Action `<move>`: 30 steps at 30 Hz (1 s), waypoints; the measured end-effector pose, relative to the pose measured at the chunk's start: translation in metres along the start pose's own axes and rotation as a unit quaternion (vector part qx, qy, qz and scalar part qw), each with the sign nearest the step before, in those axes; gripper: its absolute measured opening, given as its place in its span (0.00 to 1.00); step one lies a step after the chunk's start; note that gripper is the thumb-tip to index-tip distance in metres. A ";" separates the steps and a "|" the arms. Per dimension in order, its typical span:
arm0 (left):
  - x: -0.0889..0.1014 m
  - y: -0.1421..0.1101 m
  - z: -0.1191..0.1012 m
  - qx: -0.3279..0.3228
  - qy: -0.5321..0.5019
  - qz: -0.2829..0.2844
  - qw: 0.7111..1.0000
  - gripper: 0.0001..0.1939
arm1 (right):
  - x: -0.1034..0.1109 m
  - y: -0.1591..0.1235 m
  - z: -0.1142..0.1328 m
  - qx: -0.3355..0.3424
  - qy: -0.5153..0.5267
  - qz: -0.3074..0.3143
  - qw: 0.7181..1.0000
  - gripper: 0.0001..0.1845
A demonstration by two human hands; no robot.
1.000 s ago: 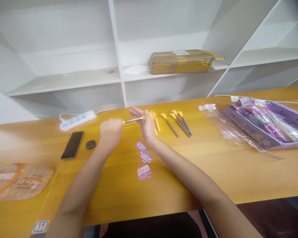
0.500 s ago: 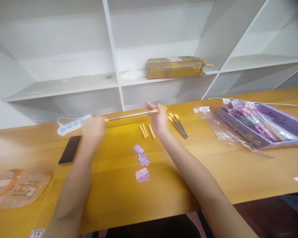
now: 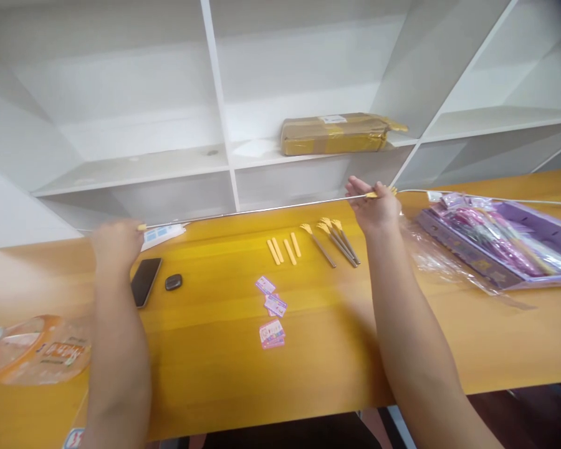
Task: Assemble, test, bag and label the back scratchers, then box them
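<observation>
A telescopic back scratcher (image 3: 262, 211), its thin metal rod drawn out long, stretches level above the table between my hands. My left hand (image 3: 116, 243) is closed in a fist around its yellow handle end. At the other end, my right hand (image 3: 376, 209) pinches the yellow claw head by thumb, with some fingers stretched out. Between my arms lie several yellow handle sleeves (image 3: 281, 251) in a row. To their right are several grey rods with yellow claw heads (image 3: 339, 243). Small purple and pink cards (image 3: 275, 305) lie nearer to me.
On the left are a phone (image 3: 146, 282), a small black case (image 3: 173, 282), a power strip (image 3: 163, 235) and an orange plastic bag (image 3: 51, 352). A purple box (image 3: 477, 249) with wrapped items and clear film stands right. A taped carton (image 3: 336, 136) sits on the shelf (image 3: 168, 163).
My hands have moved far apart, left hand leftward and right hand rightward. The back scratcher's rod has lengthened from short to long between them.
</observation>
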State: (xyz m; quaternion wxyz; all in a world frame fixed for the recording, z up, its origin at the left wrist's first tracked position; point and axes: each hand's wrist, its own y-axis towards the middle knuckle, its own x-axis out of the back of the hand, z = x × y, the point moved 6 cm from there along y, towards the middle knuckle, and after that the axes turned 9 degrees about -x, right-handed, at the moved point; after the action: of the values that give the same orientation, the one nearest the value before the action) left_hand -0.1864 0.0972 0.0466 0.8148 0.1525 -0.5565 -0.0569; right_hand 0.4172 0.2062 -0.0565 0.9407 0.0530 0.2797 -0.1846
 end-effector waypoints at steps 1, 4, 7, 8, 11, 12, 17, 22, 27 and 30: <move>0.001 0.001 -0.001 -0.001 -0.003 -0.002 1.000 0.18 | 0.001 0.002 -0.002 -0.001 -0.003 -0.001 1.000 0.27; 0.003 0.002 -0.001 -0.005 -0.012 -0.010 1.000 0.17 | 0.006 0.008 -0.002 0.003 -0.011 -0.003 1.000 0.27; 0.003 0.001 -0.002 -0.009 -0.011 -0.016 1.000 0.16 | 0.010 0.010 -0.001 0.002 -0.013 -0.005 1.000 0.28; 0.003 0.001 -0.003 -0.012 -0.008 -0.016 1.000 0.16 | 0.011 0.010 -0.001 0.001 -0.014 -0.004 1.000 0.29; 0.002 0.003 -0.007 -0.023 0.001 -0.010 1.000 0.16 | 0.015 0.011 0.001 0.008 -0.018 -0.004 1.000 0.32; 0.001 0.004 -0.009 -0.027 0.002 -0.006 1.000 0.16 | 0.016 0.012 0.002 0.011 -0.019 -0.004 1.000 0.33; -0.002 0.007 -0.017 -0.029 0.005 0.027 0.999 0.16 | 0.024 0.018 0.003 0.023 -0.019 -0.007 1.000 0.33; 0.000 0.005 -0.030 -0.027 -0.008 0.049 0.998 0.18 | 0.029 0.020 0.004 0.037 -0.001 -0.012 0.999 0.33; -0.003 0.008 -0.037 -0.041 -0.018 0.070 0.997 0.19 | 0.031 0.020 0.001 0.031 0.011 -0.018 0.999 0.33; -0.007 0.011 -0.036 -0.024 -0.013 0.080 0.996 0.20 | 0.029 0.020 -0.003 0.023 0.022 -0.023 0.999 0.33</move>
State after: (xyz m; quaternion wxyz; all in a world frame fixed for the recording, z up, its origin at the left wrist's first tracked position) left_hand -0.1566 0.1163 0.0316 0.8131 0.0873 -0.5755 -0.0073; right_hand 0.4463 0.2163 -0.0748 0.9284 0.0721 0.2967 -0.2119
